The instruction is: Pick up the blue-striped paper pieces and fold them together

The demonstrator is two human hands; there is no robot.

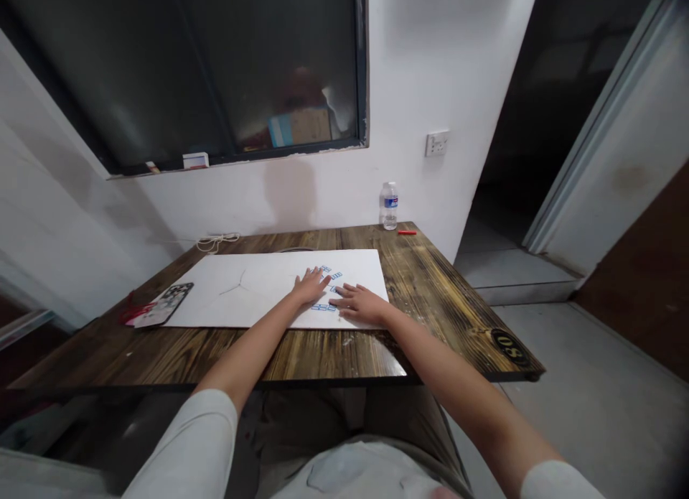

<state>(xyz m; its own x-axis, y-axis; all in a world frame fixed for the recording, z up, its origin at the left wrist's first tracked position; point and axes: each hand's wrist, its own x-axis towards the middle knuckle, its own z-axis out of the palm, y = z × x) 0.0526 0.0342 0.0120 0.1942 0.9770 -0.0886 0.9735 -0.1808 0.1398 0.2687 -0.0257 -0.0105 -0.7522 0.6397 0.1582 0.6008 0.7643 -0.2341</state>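
A large white board (258, 269) lies flat on the wooden table. Near its right end sits a group of small blue-edged tiles or cards (324, 308), too small to identify. My left hand (311, 286) rests palm down at the group's left side, fingers spread. From the right, my right hand (362, 304) reaches over the tiles, its fingers apart and pointing left. Both hands partly cover some of the pieces. Neither hand grips anything. On the left half of the board are thin dark lines (240, 284) that meet in a Y shape.
A patterned phone or case (171, 303) lies over the board's left edge. At the back stand a water bottle (390, 208) and, beside it, a red pen (407, 232). A white cable (215, 240) is coiled at the back left. The wooden table (446, 305) meets the wall.
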